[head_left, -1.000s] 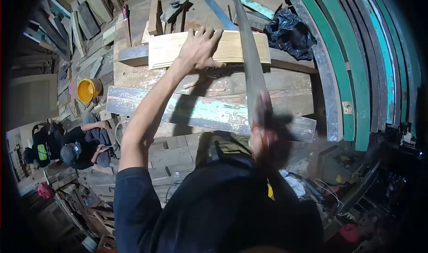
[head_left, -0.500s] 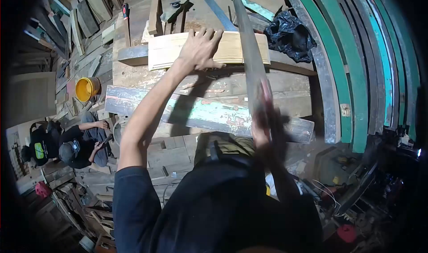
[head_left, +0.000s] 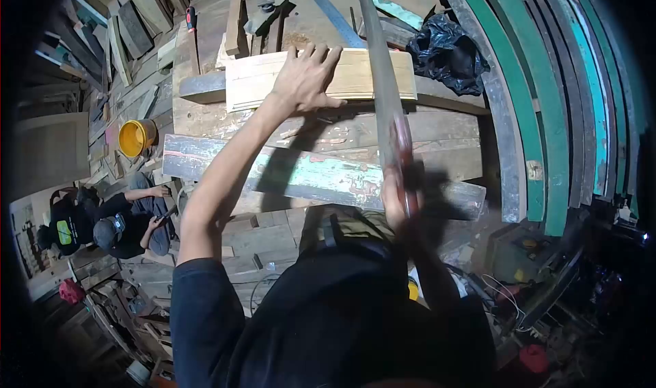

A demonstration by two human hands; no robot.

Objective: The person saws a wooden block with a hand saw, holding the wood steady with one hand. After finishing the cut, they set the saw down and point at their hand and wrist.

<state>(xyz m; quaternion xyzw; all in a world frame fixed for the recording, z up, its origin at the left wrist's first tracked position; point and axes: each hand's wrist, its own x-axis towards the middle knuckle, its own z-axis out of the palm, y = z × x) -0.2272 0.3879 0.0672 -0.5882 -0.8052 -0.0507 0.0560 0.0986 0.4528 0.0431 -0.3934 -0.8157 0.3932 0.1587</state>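
Pale wooden boards (head_left: 256, 79) lie stacked crosswise on a dark beam (head_left: 203, 87). My left hand (head_left: 306, 79) presses on top of them, its fingers spread toward the far edge and the thumb along the near edge. To its right, a handsaw (head_left: 385, 91) points away from me, its blade crossing the boards near their right end. My right hand (head_left: 395, 200) is closed around the saw's reddish-brown handle, close to my body and partly in shadow. Between my hands and body lies a worn plank (head_left: 328, 176) with flaking green paint.
A metal ruler (head_left: 339, 20), a red-handled screwdriver (head_left: 191, 22) and a black plastic bag (head_left: 447, 53) lie beyond the boards. Long green planks (head_left: 529, 94) line the right. On the left are a yellow bucket (head_left: 136, 138) and two seated people (head_left: 113, 227).
The saw handle and my right hand, smeared by motion before, show more sharply now. My left hand stays in place on the boards. The view has shifted very slightly.
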